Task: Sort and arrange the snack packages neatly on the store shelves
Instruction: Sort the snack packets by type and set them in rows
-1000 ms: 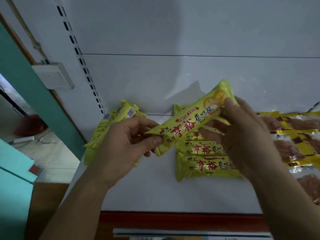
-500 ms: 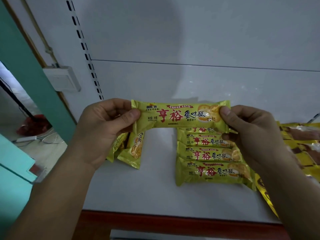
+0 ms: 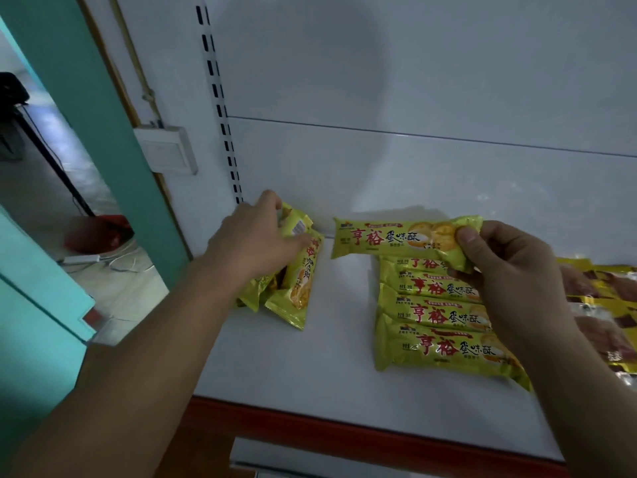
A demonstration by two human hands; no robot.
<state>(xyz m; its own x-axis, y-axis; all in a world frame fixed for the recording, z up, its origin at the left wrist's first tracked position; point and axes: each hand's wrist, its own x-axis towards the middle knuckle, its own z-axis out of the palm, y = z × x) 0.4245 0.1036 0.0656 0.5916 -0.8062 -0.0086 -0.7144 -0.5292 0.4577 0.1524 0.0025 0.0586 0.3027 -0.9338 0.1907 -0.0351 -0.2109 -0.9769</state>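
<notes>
On the white shelf [image 3: 275, 367], a neat row of yellow cookie packs [image 3: 434, 312] lies flat, one in front of the other, all with the words facing up. The right hand [image 3: 510, 270] pinches one more yellow pack [image 3: 396, 238] by its right end, thumb on top and fingers curled under. It hangs level over the back of the row. The left hand [image 3: 255, 243] has its fingers curled round a messy bunch of packs [image 3: 293, 281] near the back left corner.

To do this well, I think the held pack should go down flat at the back of the row, words up, ends lined up with the others. It is thin and crinkly, so a soft grip is best. The left hand should take just one pack from the bunch.

Half a second ago both hands held this pack, one at each end. Now the left hand has let go and reached over to the bunch, and only the right hand holds it.
</notes>
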